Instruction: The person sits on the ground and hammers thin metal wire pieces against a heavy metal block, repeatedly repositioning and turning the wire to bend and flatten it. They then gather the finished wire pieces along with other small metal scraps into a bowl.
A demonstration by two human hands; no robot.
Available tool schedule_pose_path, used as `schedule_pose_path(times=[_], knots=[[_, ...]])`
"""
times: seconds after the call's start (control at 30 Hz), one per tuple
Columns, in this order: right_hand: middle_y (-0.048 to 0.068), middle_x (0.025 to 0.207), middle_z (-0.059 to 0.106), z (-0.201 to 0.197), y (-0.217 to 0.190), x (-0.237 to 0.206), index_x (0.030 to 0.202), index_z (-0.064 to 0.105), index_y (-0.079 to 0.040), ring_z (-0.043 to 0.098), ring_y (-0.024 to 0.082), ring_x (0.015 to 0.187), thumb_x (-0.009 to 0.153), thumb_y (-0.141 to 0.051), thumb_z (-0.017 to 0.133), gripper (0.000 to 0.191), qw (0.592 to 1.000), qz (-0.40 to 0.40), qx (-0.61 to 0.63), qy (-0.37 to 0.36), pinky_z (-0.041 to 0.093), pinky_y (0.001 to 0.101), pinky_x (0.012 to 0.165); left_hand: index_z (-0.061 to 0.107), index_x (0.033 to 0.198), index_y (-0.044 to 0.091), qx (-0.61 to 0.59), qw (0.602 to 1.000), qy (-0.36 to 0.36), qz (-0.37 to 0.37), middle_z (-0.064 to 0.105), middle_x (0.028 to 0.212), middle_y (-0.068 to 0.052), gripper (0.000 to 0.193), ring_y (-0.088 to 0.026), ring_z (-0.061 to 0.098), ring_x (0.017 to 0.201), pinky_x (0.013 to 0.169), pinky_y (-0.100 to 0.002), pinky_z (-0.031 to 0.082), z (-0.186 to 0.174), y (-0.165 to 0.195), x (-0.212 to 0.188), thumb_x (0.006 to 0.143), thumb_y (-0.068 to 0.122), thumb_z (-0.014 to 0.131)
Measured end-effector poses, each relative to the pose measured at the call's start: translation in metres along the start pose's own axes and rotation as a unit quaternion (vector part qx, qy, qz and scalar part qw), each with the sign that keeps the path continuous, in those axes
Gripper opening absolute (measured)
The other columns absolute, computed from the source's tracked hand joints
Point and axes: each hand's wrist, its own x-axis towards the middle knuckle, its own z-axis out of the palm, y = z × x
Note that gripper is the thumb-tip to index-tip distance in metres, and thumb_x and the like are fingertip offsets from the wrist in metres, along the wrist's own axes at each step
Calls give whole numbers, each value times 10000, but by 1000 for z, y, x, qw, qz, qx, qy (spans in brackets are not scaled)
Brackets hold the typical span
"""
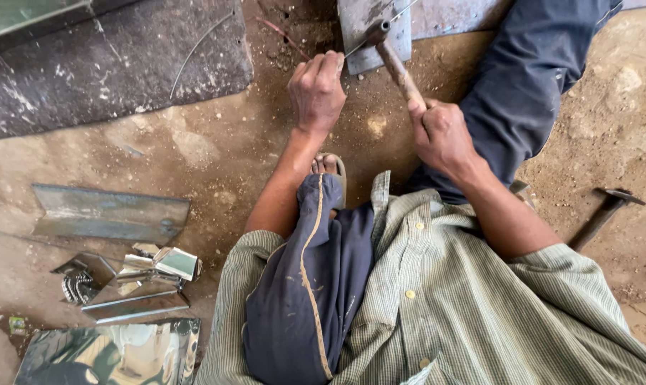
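Pressing down with bent fingers, the left hand point(317, 91) rests beside the near edge of a grey steel plate point(358, 28) on the ground, closed on nothing that shows. Right of it, the right hand point(440, 132) is clamped round the wooden handle of a hammer point(398, 64), whose dark head sits on the plate beside a thin wire point(380, 20). Ground is bare, gritty dirt point(216, 142). Far left of the grip lie shiny sheet-metal offcuts point(148, 274) and a dull metal strip point(109, 212); far right, a second hammer point(604, 214) lies on the dirt.
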Motion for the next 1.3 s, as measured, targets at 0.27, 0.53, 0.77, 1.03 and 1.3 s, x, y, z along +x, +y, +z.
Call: schedule_pose_path(times=[0.27, 0.53, 0.77, 1.03, 1.3], knots=[[224, 692, 527, 7, -2, -1, 670, 490, 56, 523, 398, 533, 1117, -157, 543, 498, 999, 12, -2, -30, 403, 497, 537, 731, 1001, 64, -8, 1000, -4, 8, 732, 785, -68, 126, -119, 628, 604, 509, -297, 401, -14, 4, 6, 1049, 132, 638], [225, 663, 524, 0, 7, -16, 671, 488, 65, 511, 391, 511, 1115, -147, 507, 492, 998, 50, 12, -31, 387, 493, 514, 758, 1035, 76, 33, 998, -22, 56, 662, 777, -41, 153, -172, 644, 683, 613, -335, 467, -53, 5, 12, 951, 12, 647], [209, 714, 559, -1, 0, -11, 714, 524, 62, 528, 358, 519, 1142, -175, 500, 490, 999, 33, 21, 0, 403, 467, 515, 784, 1003, 57, 67, 993, -53, 78, 656, 707, -39, 149, -134, 600, 575, 489, -294, 403, -54, -1, 11, 972, -19, 660], [222, 686, 541, -4, 0, 2, 656, 482, 64, 517, 400, 532, 1138, -188, 515, 544, 998, 54, 5, -12, 389, 501, 539, 748, 1016, 53, 79, 991, -54, 97, 618, 743, -50, 172, -177, 613, 667, 584, -344, 435, -85, 0, 12, 918, -18, 626], [238, 725, 558, -7, 4, 0, 675, 494, 54, 547, 423, 580, 1143, -184, 519, 526, 999, 33, -13, -9, 411, 498, 561, 741, 1035, 58, 89, 989, -69, 96, 614, 755, -45, 199, -174, 607, 666, 583, -345, 429, -103, -3, 9, 913, -43, 621]])
